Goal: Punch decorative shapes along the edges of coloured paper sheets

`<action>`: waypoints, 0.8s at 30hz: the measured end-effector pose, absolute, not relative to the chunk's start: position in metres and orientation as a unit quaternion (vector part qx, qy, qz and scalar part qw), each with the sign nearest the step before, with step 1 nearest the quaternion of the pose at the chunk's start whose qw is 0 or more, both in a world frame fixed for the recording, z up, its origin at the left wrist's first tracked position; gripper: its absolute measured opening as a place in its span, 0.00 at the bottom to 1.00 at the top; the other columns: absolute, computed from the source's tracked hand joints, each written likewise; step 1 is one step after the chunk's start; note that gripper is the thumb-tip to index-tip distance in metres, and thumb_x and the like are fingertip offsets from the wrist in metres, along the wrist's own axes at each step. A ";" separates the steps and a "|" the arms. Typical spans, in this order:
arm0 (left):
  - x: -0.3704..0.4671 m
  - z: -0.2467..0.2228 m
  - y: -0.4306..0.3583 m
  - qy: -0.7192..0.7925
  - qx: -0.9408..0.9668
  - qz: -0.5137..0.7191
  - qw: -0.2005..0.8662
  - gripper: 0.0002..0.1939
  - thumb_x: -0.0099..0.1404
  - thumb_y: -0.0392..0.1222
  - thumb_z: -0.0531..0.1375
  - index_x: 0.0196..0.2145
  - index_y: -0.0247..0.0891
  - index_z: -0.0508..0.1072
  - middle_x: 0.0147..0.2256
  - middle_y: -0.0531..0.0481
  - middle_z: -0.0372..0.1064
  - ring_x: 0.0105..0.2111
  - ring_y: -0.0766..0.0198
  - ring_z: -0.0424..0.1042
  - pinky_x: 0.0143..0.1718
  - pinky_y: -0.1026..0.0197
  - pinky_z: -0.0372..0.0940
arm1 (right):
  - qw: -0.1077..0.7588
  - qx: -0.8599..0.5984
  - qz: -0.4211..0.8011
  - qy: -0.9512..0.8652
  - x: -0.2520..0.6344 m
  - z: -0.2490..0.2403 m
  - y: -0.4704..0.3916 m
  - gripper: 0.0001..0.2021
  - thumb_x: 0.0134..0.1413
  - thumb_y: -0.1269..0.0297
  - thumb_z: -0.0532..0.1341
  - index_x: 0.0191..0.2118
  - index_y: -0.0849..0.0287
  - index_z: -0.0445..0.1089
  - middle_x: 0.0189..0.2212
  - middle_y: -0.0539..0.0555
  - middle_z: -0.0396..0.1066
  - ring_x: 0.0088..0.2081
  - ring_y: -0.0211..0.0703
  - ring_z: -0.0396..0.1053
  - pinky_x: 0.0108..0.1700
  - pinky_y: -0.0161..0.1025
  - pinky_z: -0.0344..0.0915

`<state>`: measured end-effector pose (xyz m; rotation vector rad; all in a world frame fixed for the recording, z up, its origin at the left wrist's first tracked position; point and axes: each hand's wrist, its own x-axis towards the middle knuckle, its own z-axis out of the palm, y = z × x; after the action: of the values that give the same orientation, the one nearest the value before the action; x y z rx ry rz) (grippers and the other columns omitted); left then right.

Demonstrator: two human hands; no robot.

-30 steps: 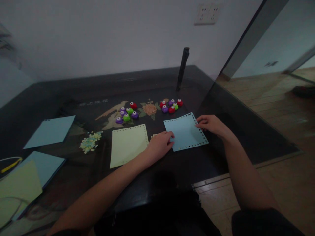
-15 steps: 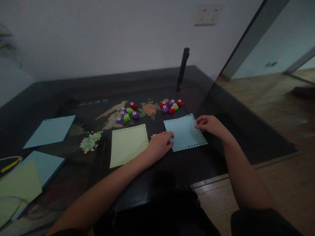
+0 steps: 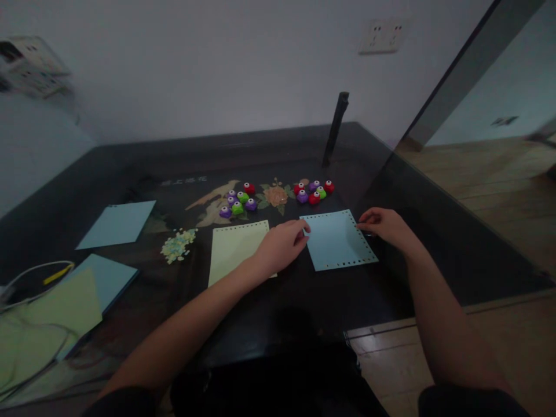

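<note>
A light-blue sheet of paper (image 3: 336, 240) lies on the dark table, small holes punched along its top, right and bottom edges. At its upper left edge my left hand (image 3: 284, 242) has its thumb and fingers curled together. My right hand (image 3: 384, 227) pinches by the sheet's right edge, thumb and forefinger close together. Under my left wrist a pale-yellow sheet (image 3: 237, 246) is partly hidden; holes run along its top edge. Behind the sheets sit two groups of small red, purple and green pieces with eye-like tops (image 3: 238, 201) (image 3: 313, 191).
A heap of paper bits (image 3: 178, 245) lies left of the yellow sheet. Farther left are a blue sheet (image 3: 117, 225), a stack of blue and yellow paper (image 3: 82, 307) and a white cable (image 3: 32, 266). A black upright post (image 3: 334, 130) stands at the back right.
The view has turned slightly left, shifting everything rightward in the picture. My left hand has moved up along the blue sheet's left edge. My right hand stays by the right edge.
</note>
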<state>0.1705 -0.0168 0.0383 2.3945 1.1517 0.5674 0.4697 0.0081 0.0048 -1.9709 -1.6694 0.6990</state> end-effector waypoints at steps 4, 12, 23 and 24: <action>0.123 0.046 -0.003 0.449 0.833 0.256 0.197 0.07 0.63 0.37 0.54 0.38 0.38 0.69 0.31 0.51 0.69 0.29 0.65 0.68 0.31 0.63 0.62 | 0.243 -0.724 0.219 -0.607 0.465 0.007 0.008 0.09 0.41 0.60 0.65 0.28 0.59 0.71 0.20 0.50 0.69 0.20 0.38 0.65 0.25 0.36 0.60; 0.020 0.020 -0.004 0.566 0.775 0.247 0.132 0.08 0.62 0.37 0.52 0.37 0.36 0.70 0.36 0.47 0.72 0.37 0.60 0.70 0.41 0.57 0.65 | 0.285 -0.702 0.162 -0.632 0.440 0.022 0.005 0.07 0.45 0.59 0.62 0.29 0.58 0.70 0.22 0.52 0.70 0.24 0.42 0.67 0.27 0.39 0.61; 0.005 0.008 -0.006 0.533 0.817 0.197 0.094 0.13 0.61 0.38 0.56 0.45 0.37 0.69 0.46 0.44 0.68 0.50 0.55 0.64 0.53 0.51 0.58 | 0.216 -0.491 0.193 -0.821 0.317 0.049 0.001 0.06 0.53 0.64 0.60 0.35 0.59 0.72 0.31 0.54 0.72 0.32 0.42 0.68 0.35 0.39 0.62; 0.005 0.008 -0.006 0.532 0.818 0.196 0.095 0.14 0.61 0.39 0.57 0.46 0.37 0.68 0.47 0.43 0.67 0.50 0.55 0.64 0.54 0.50 0.58 | 0.206 -0.473 0.185 -0.836 0.307 0.046 0.004 0.06 0.53 0.65 0.60 0.36 0.60 0.72 0.33 0.55 0.72 0.33 0.43 0.68 0.36 0.39 0.63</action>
<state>0.0049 -0.0062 0.0081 2.4259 1.5787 0.5803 0.3069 0.0045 0.0460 -1.3186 -2.3306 0.5154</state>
